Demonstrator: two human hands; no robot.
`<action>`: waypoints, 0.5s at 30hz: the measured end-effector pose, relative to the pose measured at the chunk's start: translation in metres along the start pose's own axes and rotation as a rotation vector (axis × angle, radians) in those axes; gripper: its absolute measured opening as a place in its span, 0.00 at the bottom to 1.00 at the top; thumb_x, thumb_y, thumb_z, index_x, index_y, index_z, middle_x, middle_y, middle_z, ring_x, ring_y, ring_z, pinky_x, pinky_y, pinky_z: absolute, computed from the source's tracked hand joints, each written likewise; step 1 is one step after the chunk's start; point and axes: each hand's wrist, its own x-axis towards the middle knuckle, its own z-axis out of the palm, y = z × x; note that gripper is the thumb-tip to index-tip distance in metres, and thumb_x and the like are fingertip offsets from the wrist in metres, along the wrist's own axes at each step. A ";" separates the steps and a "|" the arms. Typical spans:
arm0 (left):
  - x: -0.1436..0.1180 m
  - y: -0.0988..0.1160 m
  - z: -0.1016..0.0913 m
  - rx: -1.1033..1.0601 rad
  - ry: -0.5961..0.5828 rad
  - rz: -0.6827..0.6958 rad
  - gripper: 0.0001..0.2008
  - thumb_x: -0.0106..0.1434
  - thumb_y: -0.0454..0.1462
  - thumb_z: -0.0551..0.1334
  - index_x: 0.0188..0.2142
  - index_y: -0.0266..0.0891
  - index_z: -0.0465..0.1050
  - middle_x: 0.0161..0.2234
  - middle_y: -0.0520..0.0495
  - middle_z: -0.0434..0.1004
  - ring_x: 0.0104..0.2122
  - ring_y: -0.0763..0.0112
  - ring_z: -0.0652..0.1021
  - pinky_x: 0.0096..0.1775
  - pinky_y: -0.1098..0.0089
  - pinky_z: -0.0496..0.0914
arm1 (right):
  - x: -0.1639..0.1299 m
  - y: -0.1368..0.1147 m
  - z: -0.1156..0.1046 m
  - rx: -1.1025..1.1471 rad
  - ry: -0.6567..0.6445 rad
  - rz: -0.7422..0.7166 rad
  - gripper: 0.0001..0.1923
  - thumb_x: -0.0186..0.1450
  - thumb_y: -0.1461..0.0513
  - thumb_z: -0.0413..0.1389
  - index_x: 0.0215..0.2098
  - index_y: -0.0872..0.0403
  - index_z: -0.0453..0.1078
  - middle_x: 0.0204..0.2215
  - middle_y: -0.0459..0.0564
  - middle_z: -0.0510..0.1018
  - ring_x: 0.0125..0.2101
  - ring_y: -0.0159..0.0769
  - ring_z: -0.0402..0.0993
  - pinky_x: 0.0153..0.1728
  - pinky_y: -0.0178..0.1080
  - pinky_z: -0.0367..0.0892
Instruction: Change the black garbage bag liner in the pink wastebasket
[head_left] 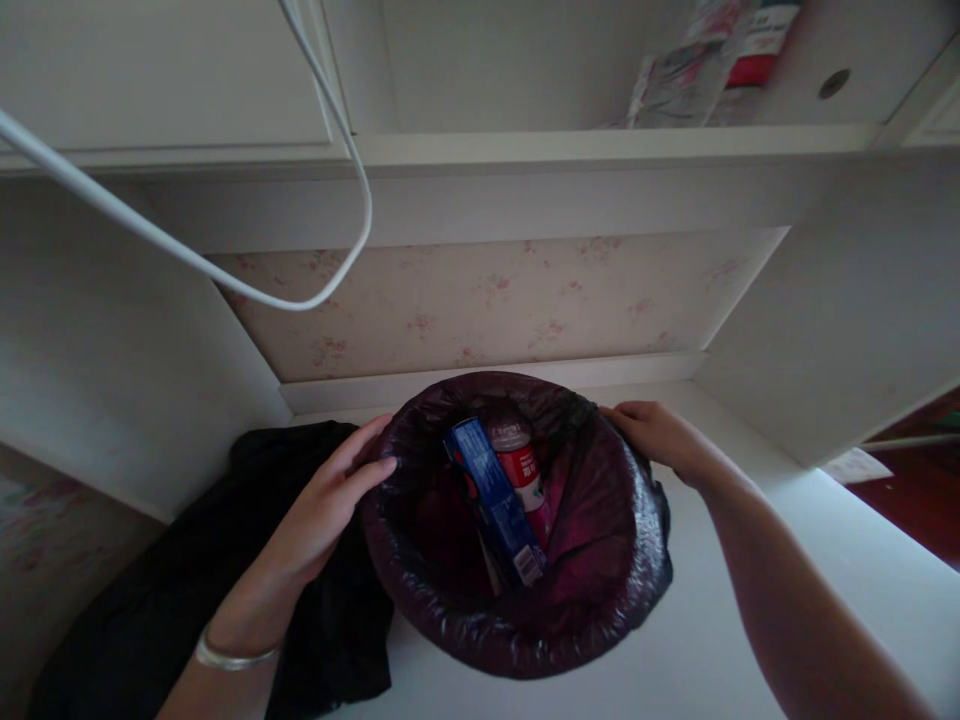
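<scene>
A round trash bin (517, 650) lined with a dark purple plastic bag stands in the middle of the view. Inside it lie a long blue box (495, 505) and a plastic bottle (519, 465) with a red and white label. My left hand (349, 485) grips the bin's left rim, its thumb over the bag's edge. On the far right side of the rim, my right hand (649, 432) holds the bag-covered edge; its fingertips are partly hidden behind the bin.
Black cloth (330, 620) lies left of the bin on the white surface (720, 600). A white cable (360, 215) hangs at upper left. Above is an open cabinet shelf (600, 148) with plastic-wrapped items (697, 70). White panels flank both sides, with floral wallpaper (487, 300) behind.
</scene>
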 end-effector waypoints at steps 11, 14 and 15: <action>0.074 -0.008 0.007 -0.271 -0.147 -0.036 0.20 0.62 0.43 0.68 0.53 0.38 0.80 0.56 0.42 0.80 0.59 0.50 0.76 0.63 0.55 0.66 | 0.027 -0.052 0.015 0.290 -0.361 -0.028 0.24 0.60 0.42 0.62 0.39 0.53 0.83 0.38 0.51 0.86 0.39 0.45 0.81 0.41 0.40 0.75; 0.079 -0.011 0.011 -0.278 -0.300 -0.026 0.24 0.62 0.40 0.68 0.58 0.39 0.76 0.59 0.42 0.78 0.60 0.48 0.74 0.64 0.53 0.63 | 0.035 -0.055 0.017 0.260 -0.299 -0.008 0.23 0.59 0.43 0.63 0.33 0.55 0.83 0.28 0.49 0.85 0.30 0.42 0.79 0.31 0.37 0.72; 0.079 -0.011 0.011 -0.285 -0.332 -0.026 0.25 0.62 0.39 0.68 0.59 0.40 0.75 0.60 0.42 0.77 0.61 0.49 0.74 0.65 0.53 0.62 | 0.037 -0.054 0.017 0.260 -0.263 -0.004 0.22 0.59 0.44 0.64 0.32 0.55 0.82 0.27 0.48 0.84 0.28 0.40 0.78 0.29 0.36 0.71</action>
